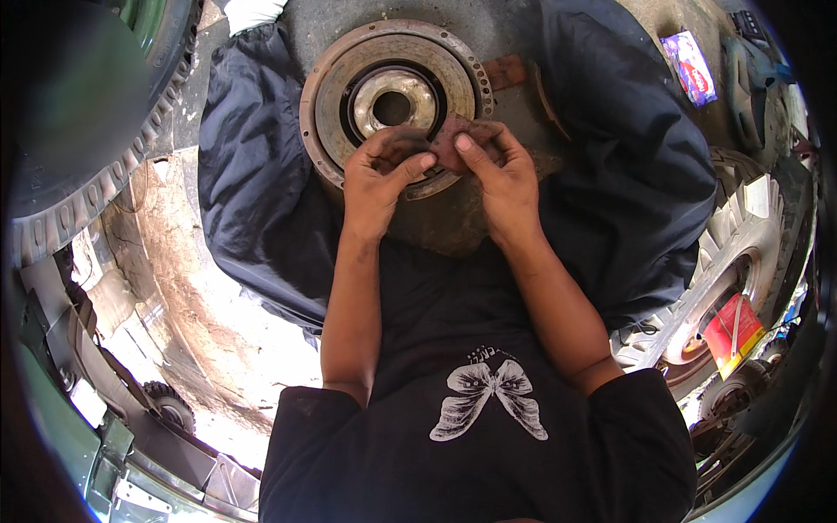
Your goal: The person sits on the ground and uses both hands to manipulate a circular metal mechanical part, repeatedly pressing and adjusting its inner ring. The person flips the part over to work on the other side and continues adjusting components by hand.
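Note:
My right hand (501, 170) pinches a reddish-brown flat piece of sandpaper (449, 144), with the thumb on top. Beside it, my left hand (384, 174) has its fingers curled and its thumb tip at the sandpaper's left edge. Both hands are over the near rim of a round clutch pressure plate (332, 96), which lies flat between my legs. The plate has a wide worn ring, small holes along its rim and a shiny hub (370, 91) around a dark centre opening. My fingers hide part of its near side.
Right of the plate lie a rusty reddish block (506, 72) and a thin curved strip (551, 105). A purple packet (690, 67) is on the ground at the upper right. Large tyres stand at the left (105, 187) and right (737, 227), with a red-and-yellow packet (732, 334) by the right one.

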`<state>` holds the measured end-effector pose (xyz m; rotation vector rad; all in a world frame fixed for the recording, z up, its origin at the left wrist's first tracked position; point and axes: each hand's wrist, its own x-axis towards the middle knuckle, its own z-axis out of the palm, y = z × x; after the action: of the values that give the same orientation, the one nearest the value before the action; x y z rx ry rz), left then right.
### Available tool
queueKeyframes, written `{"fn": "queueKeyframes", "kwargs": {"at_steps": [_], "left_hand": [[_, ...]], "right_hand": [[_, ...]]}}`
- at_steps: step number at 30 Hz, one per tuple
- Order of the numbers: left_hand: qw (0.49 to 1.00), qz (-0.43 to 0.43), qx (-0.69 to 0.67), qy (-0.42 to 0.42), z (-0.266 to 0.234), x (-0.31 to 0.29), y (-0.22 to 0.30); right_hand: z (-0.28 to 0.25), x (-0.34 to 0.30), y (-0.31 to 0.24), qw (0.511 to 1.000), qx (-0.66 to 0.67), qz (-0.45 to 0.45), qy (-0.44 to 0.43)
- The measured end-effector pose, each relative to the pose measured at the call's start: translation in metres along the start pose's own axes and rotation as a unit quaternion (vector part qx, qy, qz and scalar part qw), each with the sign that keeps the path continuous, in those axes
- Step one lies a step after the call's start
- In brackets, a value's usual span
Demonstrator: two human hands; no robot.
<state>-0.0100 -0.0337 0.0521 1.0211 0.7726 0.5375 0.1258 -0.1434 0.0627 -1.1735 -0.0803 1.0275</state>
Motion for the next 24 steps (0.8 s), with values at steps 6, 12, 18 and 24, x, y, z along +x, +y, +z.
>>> {"fn": "queueKeyframes", "kwargs": {"at_steps": [6, 12, 18, 24], "left_hand": [[0.999, -0.019, 0.013, -0.030, -0.012, 0.001, -0.006], [0.998, -0.017, -0.064, 0.000, -0.012, 0.001, -0.007], [1.000, 0.003, -0.028, -0.005, -0.015, 0.002, -0.003], [0.977, 0.117, 0.177, -0.023, -0.011, 0.007, 0.003]], "right_hand": [[0.008, -0.003, -0.002, 0.994, -0.076, -0.082, 0.011], [0.003, -0.001, -0.005, 0.921, -0.322, -0.220, -0.013], [0.008, -0.005, -0.012, 0.870, -0.441, -0.220, -0.008], [0.005, -0.002, -0.016, 0.879, -0.428, -0.202, -0.051]]}}
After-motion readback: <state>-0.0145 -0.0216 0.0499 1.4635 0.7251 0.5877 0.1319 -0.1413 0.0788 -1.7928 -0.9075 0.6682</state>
